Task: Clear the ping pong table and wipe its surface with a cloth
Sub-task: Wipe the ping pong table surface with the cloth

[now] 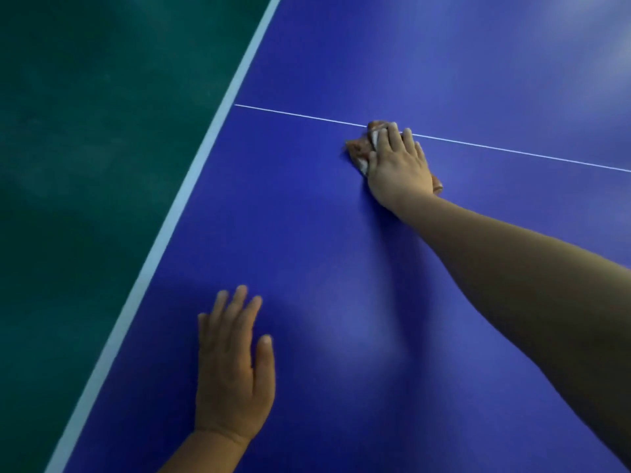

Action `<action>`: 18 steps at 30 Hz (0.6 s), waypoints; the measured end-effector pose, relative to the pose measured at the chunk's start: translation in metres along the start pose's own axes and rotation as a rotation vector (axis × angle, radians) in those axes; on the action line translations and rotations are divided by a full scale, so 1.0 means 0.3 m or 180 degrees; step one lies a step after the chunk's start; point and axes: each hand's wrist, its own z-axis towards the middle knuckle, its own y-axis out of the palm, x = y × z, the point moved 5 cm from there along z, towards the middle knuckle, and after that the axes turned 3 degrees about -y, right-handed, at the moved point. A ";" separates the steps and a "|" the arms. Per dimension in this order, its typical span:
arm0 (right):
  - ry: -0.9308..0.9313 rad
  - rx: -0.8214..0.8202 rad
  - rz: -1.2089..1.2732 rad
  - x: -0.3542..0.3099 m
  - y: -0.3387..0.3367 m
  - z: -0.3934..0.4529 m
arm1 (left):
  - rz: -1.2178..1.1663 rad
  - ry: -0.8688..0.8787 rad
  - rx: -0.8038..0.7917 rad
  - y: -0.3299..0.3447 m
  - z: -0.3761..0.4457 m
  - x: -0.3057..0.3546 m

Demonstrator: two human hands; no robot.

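Dim, soft focus; glare patches, curved edges.

The right hand point(397, 165) is pressing a cloth point(358, 146) onto the blue surface point(341, 250); the left hand point(232, 363) is lying flat nearby.

Deep blue ping pong table point(341, 250) (white edge and thin centre line), brown-and-white cloth point(358, 150), dark green floor point(85, 148)

Crumpled brownish-and-white cloth point(362, 148) on the blue ping pong table point(341, 250), under the right hand point(397, 167); left hand point(232, 367) flat, nearer, left.
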 end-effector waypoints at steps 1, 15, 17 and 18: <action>-0.0062 -0.0044 -0.0004 -0.038 -0.002 0.029 | 0.0237 -0.0141 0.0048 -0.045 -0.029 -0.065; -0.3626 -0.1380 -0.0317 -0.531 0.115 -0.771 | 0.0867 -0.0643 -0.0207 -0.125 -0.112 -0.243; -0.3739 -0.1192 -0.0447 -0.445 0.140 -0.717 | 0.0866 -0.0639 -0.0223 -0.126 -0.114 -0.244; -0.3445 -0.0950 -0.0506 -0.410 0.135 -0.618 | 0.0869 -0.0648 -0.0228 -0.126 -0.113 -0.246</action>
